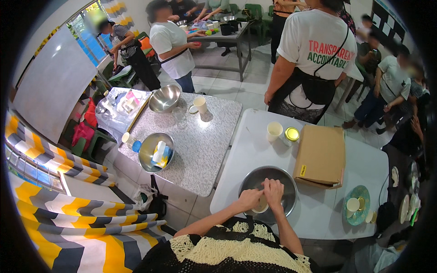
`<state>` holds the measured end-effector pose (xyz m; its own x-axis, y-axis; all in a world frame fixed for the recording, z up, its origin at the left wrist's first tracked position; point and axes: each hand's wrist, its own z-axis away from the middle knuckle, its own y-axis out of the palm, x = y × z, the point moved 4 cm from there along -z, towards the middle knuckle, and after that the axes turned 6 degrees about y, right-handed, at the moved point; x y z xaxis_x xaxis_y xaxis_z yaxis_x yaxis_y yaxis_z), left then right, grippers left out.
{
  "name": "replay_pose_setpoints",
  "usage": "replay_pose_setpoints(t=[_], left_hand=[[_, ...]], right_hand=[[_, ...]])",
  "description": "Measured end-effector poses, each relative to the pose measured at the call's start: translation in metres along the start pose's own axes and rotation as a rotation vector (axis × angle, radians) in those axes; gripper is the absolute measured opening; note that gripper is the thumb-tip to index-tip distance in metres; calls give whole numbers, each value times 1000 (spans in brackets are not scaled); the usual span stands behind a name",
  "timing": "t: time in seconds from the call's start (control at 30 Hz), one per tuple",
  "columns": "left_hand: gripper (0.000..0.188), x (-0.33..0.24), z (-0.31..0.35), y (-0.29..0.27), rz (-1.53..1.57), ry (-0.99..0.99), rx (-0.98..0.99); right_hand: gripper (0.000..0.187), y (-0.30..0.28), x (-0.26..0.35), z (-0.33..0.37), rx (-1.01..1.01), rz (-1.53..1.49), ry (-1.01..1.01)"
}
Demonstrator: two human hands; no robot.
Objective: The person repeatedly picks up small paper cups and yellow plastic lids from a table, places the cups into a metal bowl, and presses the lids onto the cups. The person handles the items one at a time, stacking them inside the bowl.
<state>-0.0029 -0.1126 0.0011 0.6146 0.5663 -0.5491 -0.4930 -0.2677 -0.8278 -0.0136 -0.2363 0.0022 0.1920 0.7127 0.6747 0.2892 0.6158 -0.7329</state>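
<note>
Both my hands are over a large stainless steel mixing bowl [290, 200] near the front edge of the white table. My left hand [250, 200] reaches in from the left with its fingers closed. Just right of it, my right hand [274, 190] is closed too, its fingers meeting the left hand's above the bowl. What they grip between them is too small and covered to make out. Below the hands, inside the bowl, a pale round thing [261, 205] shows, partly hidden by them; I cannot tell whether it is a cup.
Beyond the bowl stand a paper cup [274, 130] and a jar with a yellow lid [292, 134]. A cardboard box [320, 157] lies to their right. Farther right is a green plate [349, 217] with cups. The speckled table [200, 150] holds two bowls. A person [314, 59] stands ahead.
</note>
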Motion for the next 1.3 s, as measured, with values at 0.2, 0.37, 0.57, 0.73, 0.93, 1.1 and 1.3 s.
replay_pose_setpoints(t=[0.2, 0.37, 0.57, 0.73, 0.93, 1.1, 1.3], left_hand=[[67, 1, 5, -28, 76, -109, -35], [64, 12, 15, -59, 213, -136, -249], [58, -17, 10, -109, 188, -132, -303], [59, -37, 5, -119, 290, -118, -266], [55, -52, 7, -132, 427, -77, -359], [38, -56, 15, -156, 286, 142, -597], [28, -66, 6, -123, 163, 177, 12]], right_hand=[[40, 5, -22, -10, 176, -340, 236], [29, -15, -10, -13, 147, -339, 73], [63, -57, 36, 2, 291, -305, -263], [90, -59, 44, 16, 317, -453, -208], [85, -42, 21, 16, 231, -651, -135], [77, -46, 8, 11, 228, -683, -86], [81, -29, 3, 5, 224, -322, -164]])
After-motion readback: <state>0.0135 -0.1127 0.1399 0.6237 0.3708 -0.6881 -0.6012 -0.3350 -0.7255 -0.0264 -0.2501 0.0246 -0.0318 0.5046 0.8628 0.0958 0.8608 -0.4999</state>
